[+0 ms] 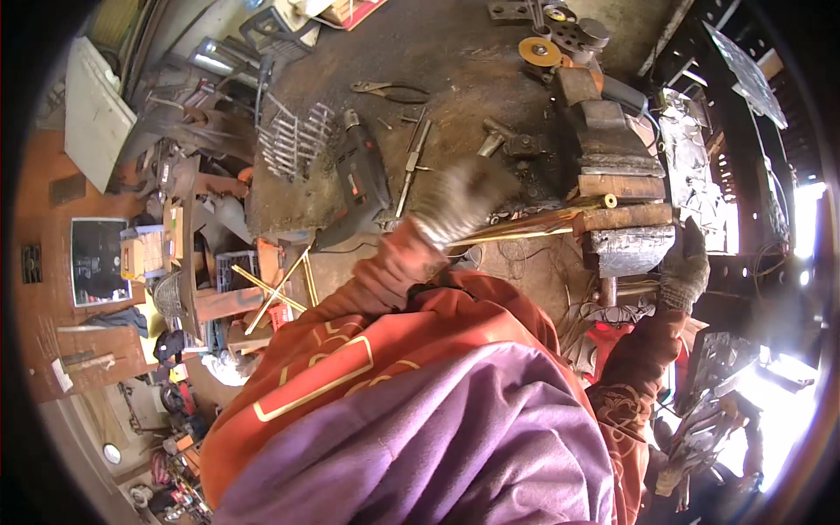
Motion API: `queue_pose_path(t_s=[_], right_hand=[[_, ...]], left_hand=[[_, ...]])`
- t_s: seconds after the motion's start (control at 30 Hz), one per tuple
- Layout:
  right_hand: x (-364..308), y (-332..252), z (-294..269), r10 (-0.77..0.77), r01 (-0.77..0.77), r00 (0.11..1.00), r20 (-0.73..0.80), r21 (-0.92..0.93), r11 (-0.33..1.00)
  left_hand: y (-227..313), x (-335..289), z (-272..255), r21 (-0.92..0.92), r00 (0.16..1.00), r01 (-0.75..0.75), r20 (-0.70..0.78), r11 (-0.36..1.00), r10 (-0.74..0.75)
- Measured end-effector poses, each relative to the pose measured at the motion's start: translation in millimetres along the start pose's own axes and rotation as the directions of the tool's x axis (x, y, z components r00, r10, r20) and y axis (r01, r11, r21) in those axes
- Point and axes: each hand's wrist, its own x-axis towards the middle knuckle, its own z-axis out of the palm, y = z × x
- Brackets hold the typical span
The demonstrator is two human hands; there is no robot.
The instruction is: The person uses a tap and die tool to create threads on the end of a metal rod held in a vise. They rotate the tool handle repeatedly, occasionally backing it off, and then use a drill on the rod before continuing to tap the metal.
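Observation:
My left hand (464, 197), in a knitted work glove, is smeared by motion over the front of the workbench (455, 66). Its fingers cannot be made out, nor whether they hold anything. Just beneath it run brass-coloured rods (525, 227), which reach right to a bench vise (623, 188). One rod or tube shows a round, hollow end at the jaws. My right hand (687, 269), gloved too, is beside the vise's right side, fingers stretched away from me. I see nothing held in it; whether it touches the vise is unclear.
On the bench lie a black drill (360, 166), pliers (389, 90), a tap wrench-like tool (413, 166) and a rack of drill bits (294, 140). An angle grinder (577, 66) with a yellow disc stands behind the vise. Crossed brass strips (278, 290) are at left.

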Motion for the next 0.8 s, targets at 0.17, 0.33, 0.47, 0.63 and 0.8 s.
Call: queue_pose_path(t_s=[0.17,0.33,0.47,0.63,0.8], right_hand=[[-3.2,-35.8,-14.7,-0.040,0.066,0.996,0.075,-0.393,0.917],[-2.4,-56.5,-32.2,-0.055,0.106,0.990,0.132,-0.418,0.902],[-0.6,-109.2,-38.6,-0.128,0.125,0.992,0.011,-0.301,0.945],[-4.5,-44.8,-8.7,-0.097,0.071,0.994,-0.051,-0.373,0.925],[1.8,-12.1,-7.4,-0.160,0.069,0.959,-0.234,-0.356,0.932]], left_hand=[[-40.1,26.5,-83.9,0.819,0.929,0.369,-0.317,0.439,-0.191],[-93.0,54.0,-94.9,0.892,0.863,0.402,-0.293,0.206,-0.413],[-72.1,57.4,-110.6,0.911,0.818,0.329,-0.143,0.250,-0.557],[-107.3,59.1,-128.1,0.916,0.825,0.333,-0.169,0.222,-0.540],[-167.2,55.4,-193.4,0.113,0.905,0.412,-0.162,0.904,-0.392]])
